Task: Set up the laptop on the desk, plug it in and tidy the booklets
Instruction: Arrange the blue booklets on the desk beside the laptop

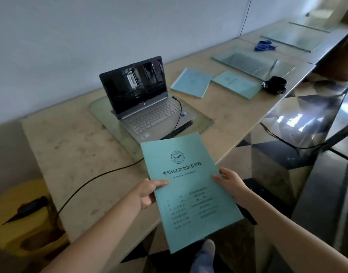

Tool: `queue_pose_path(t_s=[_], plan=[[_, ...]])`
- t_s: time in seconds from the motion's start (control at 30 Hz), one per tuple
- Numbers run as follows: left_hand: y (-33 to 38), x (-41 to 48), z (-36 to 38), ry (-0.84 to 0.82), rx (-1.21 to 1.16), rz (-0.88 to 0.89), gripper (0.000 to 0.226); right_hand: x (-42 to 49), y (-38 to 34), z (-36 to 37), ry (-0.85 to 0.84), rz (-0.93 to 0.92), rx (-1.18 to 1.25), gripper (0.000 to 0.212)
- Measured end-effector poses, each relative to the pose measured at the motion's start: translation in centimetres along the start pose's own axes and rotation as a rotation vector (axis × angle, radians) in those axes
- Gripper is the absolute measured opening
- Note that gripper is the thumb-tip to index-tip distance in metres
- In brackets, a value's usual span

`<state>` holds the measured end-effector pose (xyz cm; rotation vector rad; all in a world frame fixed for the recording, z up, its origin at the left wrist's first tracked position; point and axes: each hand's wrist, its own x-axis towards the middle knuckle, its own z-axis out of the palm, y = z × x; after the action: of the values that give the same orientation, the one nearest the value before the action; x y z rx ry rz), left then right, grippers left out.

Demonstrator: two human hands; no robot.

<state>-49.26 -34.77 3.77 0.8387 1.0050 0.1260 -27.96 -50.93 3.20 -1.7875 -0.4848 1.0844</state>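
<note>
A teal booklet [186,186] with printed characters hangs over the desk's front edge, held from both sides. My left hand [148,194] grips its left edge with the thumb on top. My right hand [231,182] holds its right edge. A silver laptop [147,103] stands open on a glass mat [102,115], its screen dark. A black cable [90,182] runs from the laptop's right side across the desk and over the left front edge. Two more teal booklets [191,82] [236,84] lie flat further right on the desk.
A black cup on a saucer [275,84] sits near the desk's front edge. Glass sheets [248,62] and a blue object [263,45] lie further back. A transparent chair [307,123] stands right of the desk. A yellow container [25,219] with a black adapter sits low left.
</note>
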Motion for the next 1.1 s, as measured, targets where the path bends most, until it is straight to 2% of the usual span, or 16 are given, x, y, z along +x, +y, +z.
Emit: queue_pose_path(t_s=[0.27,0.53,0.8,0.87,0.97,1.1], plan=[[4.3,10.4,11.6,0.059,0.221,0.048,0.04,7.3,-1.4,-12.9,0.115,-0.016,0.03,0.005],[7.3,19.7,21.1,0.075,0.406,0.112,0.017,13.8,-0.9,-22.7,0.235,-0.024,0.05,0.004],[11.1,26.8,24.8,0.096,0.425,0.105,0.029,22.9,-2.6,-27.0,0.257,0.006,-0.013,0.004],[12.4,29.3,25.4,0.128,0.449,0.112,0.025,25.8,-3.0,-27.9,0.252,0.029,-0.039,0.006],[14.5,32.9,25.9,0.145,0.496,0.098,0.007,30.2,-4.1,-29.3,0.251,0.067,-0.094,0.006],[16.7,37.1,26.5,0.147,0.529,0.053,0.018,35.8,-7.0,-31.1,0.201,0.079,-0.176,0.009]])
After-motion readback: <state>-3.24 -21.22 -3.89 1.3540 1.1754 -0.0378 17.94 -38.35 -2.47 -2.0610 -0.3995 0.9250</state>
